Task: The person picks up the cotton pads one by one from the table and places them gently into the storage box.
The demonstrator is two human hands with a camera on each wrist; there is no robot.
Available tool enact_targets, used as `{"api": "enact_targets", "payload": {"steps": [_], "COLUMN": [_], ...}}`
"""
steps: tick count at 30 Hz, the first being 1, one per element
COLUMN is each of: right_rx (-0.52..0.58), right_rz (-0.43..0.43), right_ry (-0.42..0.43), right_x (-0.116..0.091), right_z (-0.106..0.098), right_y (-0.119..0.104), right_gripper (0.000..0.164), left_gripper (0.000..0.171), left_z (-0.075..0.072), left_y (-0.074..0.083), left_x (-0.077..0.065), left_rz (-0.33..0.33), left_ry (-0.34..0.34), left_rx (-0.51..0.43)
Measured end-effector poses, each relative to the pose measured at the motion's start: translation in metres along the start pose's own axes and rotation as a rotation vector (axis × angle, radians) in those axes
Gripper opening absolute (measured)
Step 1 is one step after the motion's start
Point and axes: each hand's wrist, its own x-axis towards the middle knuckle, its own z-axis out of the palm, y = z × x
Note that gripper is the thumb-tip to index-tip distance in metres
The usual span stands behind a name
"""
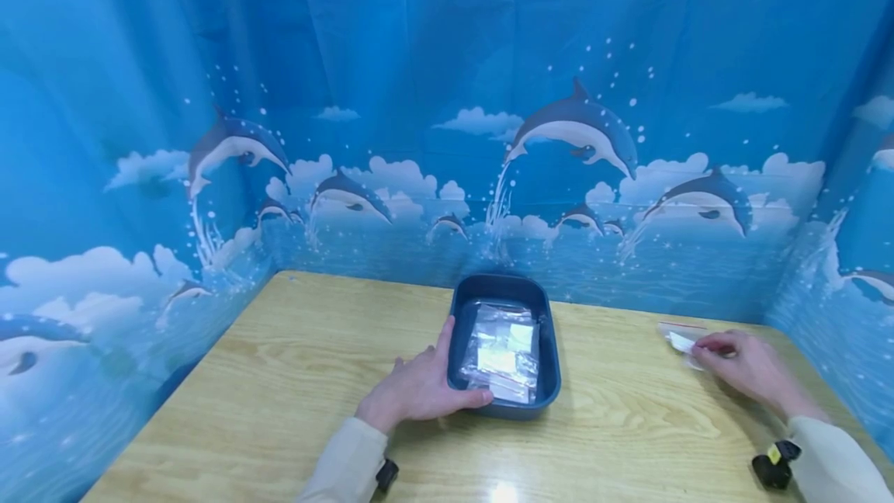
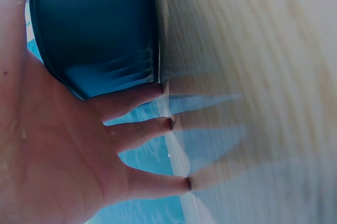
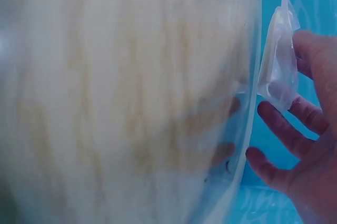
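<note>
A dark blue plastic bin (image 1: 553,379) stands on the table with several clear plastic bags (image 1: 501,355) lying flat in it, white pieces showing through. Spread along the bin's left side is my left hand (image 1: 422,388), its index finger at the left rim and its thumb across the near corner. In the left wrist view the fingers (image 2: 139,129) are straight, with fingertips at the tabletop. Over at the right, my right hand (image 1: 750,367) pinches a small clear zip bag (image 1: 680,338) between thumb and index finger. Something white shows in this bag (image 3: 280,58), close above the tabletop.
The wood-grain table (image 1: 300,379) reaches back to a blue dolphin-print curtain (image 1: 419,99), which also hangs along both sides. Behind the bin, its far wall is close to the curtain. A small black device (image 1: 774,470) sits at the right wrist.
</note>
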Motion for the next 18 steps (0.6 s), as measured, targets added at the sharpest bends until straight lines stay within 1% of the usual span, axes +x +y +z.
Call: {"api": "enact_targets", "payload": {"steps": [6,12,18], "right_rx": [0.033,0.015,0.022], "right_rz": [-0.032,-0.036,-0.068], "right_ry": [0.028,0.065,0.099], "right_x": [-0.001,0.000,-0.001], "right_z": [0.000,-0.002,-0.002], "right_y": [-0.011,-0.022,-0.030], "right_gripper": [0.018,0.016,0.013], "left_gripper": [0.133,0.133,0.132], "left_z": [0.000,0.001,0.000], "left_y": [0.000,0.001,0.000], "left_x": [-0.001,0.000,0.000], "left_rz": [-0.010,-0.010,-0.005], "left_ry": [-0.001,-0.002,0.000], "left_rx": [-0.003,-0.004,-0.001]}}
